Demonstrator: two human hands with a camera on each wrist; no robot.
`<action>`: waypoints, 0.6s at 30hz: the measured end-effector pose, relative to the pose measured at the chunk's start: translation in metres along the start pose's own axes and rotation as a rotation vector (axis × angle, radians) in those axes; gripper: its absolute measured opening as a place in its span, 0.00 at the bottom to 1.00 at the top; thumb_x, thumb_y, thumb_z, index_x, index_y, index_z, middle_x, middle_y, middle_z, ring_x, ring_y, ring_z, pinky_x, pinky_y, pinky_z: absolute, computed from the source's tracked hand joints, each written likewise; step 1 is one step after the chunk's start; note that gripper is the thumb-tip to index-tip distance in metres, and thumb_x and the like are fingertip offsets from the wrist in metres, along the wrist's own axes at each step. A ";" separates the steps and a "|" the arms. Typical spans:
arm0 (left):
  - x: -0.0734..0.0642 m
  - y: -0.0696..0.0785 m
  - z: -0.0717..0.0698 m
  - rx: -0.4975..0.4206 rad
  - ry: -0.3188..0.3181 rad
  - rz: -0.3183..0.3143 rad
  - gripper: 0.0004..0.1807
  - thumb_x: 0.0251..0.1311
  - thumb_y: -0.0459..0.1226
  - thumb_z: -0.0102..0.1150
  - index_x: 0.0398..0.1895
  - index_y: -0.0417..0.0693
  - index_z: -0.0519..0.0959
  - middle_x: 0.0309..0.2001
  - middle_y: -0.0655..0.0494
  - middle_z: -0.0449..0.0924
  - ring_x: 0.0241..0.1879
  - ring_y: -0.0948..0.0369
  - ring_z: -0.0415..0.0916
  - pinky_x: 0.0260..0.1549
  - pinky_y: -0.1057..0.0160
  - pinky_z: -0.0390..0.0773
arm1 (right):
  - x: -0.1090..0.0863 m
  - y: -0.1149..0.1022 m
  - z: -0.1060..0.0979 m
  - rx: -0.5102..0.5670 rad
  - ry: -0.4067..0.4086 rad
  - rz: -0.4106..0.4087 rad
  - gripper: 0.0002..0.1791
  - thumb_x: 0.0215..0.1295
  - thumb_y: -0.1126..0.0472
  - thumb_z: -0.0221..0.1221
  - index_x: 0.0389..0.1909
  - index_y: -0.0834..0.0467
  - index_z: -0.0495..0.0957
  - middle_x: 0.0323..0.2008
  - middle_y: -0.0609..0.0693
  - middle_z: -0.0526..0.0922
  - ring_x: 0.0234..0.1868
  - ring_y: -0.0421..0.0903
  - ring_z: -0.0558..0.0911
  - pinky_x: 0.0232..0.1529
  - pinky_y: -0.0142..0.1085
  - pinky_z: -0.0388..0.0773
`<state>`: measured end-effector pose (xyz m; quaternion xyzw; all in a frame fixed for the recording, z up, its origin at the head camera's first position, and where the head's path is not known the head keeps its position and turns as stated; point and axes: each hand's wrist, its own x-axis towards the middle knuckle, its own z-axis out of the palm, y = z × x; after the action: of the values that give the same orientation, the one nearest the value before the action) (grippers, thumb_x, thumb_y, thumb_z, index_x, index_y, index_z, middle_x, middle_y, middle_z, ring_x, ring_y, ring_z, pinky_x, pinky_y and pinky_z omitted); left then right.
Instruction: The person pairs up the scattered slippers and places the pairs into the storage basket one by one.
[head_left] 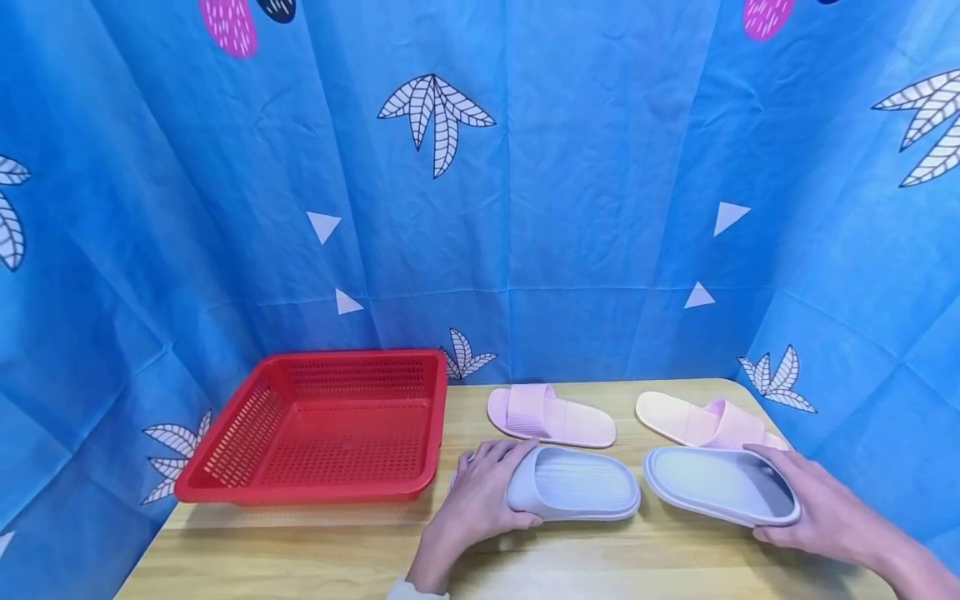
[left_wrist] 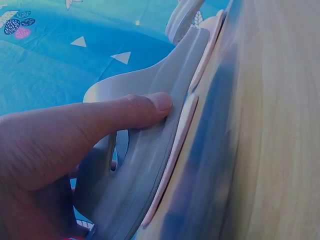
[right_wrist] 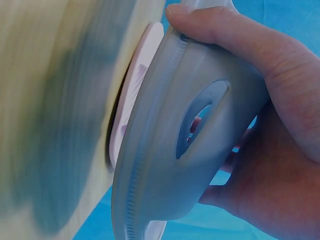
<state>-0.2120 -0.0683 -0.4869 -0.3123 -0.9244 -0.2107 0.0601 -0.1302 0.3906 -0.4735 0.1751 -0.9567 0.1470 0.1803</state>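
Observation:
In the head view my left hand (head_left: 483, 492) grips a pale grey slipper (head_left: 585, 483) across its strap, toe toward the left. The left wrist view shows the thumb (left_wrist: 145, 110) pressed along that slipper's side, with a gap between sole and table. My right hand (head_left: 821, 508) holds the other grey slipper (head_left: 712, 477) round its strap, toe toward the right. In the right wrist view this slipper (right_wrist: 160, 165) is also raised off the table, with the thumb near its sole edge. The two heels face each other, slightly apart.
Behind the grey pair, a pink slipper (head_left: 528, 410) and its mate (head_left: 735, 427) lie on the wooden table (head_left: 600, 558). A red slotted basket (head_left: 438, 408) stands at the left. A blue patterned cloth (head_left: 585, 208) hangs at the back and sides.

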 end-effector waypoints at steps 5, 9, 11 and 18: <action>0.000 0.003 -0.003 0.008 0.030 0.015 0.57 0.40 0.60 0.81 0.77 0.67 0.63 0.65 0.56 0.74 0.63 0.52 0.69 0.55 0.39 0.70 | 0.004 -0.004 -0.006 0.007 0.008 0.003 0.63 0.23 0.47 0.87 0.68 0.57 0.70 0.53 0.61 0.79 0.47 0.59 0.77 0.35 0.57 0.76; 0.000 0.006 -0.006 0.020 0.051 0.025 0.56 0.40 0.61 0.81 0.76 0.65 0.65 0.66 0.57 0.73 0.63 0.53 0.69 0.55 0.39 0.70 | 0.006 -0.006 -0.010 -0.004 0.018 0.006 0.63 0.23 0.46 0.87 0.69 0.55 0.70 0.51 0.59 0.79 0.45 0.56 0.77 0.34 0.53 0.75; 0.000 0.007 -0.008 0.029 0.067 0.032 0.56 0.39 0.61 0.81 0.76 0.66 0.65 0.66 0.58 0.73 0.63 0.53 0.69 0.54 0.39 0.70 | 0.008 -0.007 -0.012 -0.018 0.031 0.004 0.63 0.23 0.46 0.87 0.68 0.54 0.70 0.50 0.58 0.80 0.44 0.53 0.76 0.34 0.48 0.75; 0.000 0.012 -0.013 0.016 0.114 0.049 0.57 0.37 0.62 0.82 0.75 0.65 0.67 0.65 0.62 0.73 0.62 0.54 0.70 0.54 0.40 0.71 | 0.012 -0.010 -0.016 -0.027 0.048 0.013 0.62 0.24 0.46 0.87 0.68 0.54 0.70 0.49 0.59 0.80 0.43 0.55 0.77 0.32 0.48 0.74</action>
<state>-0.2049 -0.0658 -0.4710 -0.3218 -0.9132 -0.2193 0.1202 -0.1322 0.3833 -0.4516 0.1627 -0.9551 0.1395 0.2046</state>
